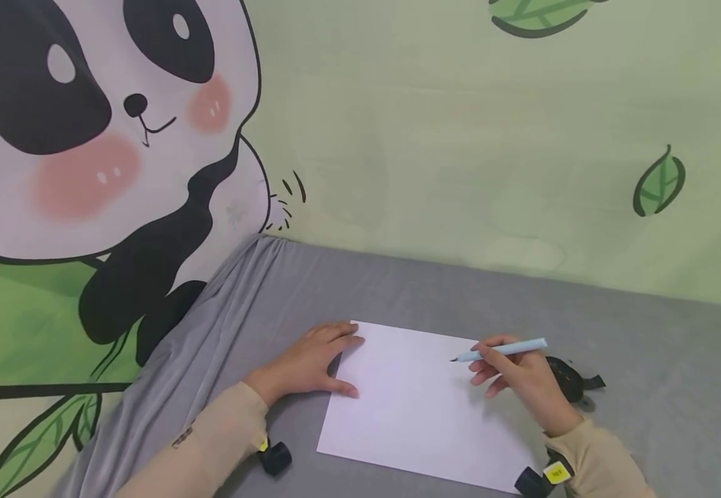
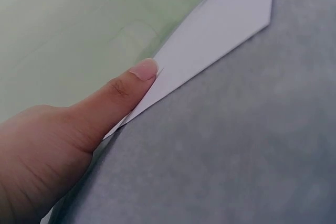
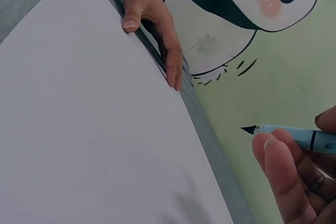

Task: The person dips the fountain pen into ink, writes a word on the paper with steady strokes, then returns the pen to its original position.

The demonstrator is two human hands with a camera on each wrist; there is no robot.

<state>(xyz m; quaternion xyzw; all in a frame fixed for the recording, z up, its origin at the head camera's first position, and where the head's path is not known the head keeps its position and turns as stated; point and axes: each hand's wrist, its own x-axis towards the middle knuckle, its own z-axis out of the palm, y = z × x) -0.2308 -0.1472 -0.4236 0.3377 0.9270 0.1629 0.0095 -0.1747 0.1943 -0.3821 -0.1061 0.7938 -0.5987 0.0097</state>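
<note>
A blank white sheet of paper (image 1: pixel 407 408) lies on the grey cloth. My left hand (image 1: pixel 311 363) rests on its left edge, thumb and fingers spread; in the left wrist view the thumb (image 2: pixel 123 90) presses on the paper's edge. Over the upper right part of the sheet, my right hand (image 1: pixel 516 370) holds a light blue pen (image 1: pixel 513 348) between thumb and fingers. The pen's dark tip points left, raised above the paper. In the right wrist view the pen (image 3: pixel 294 136) is pinched by the fingertips, and the hand's shadow falls on the sheet.
Grey cloth (image 1: pixel 460 283) covers the table up to the wall. A black object (image 1: pixel 564 379) sits on it just behind the right hand. The wall bears a painted panda (image 1: pixel 167 173) and green leaves (image 1: pixel 659 183). Black wrist cameras (image 1: pixel 275 458) hang below both sleeves.
</note>
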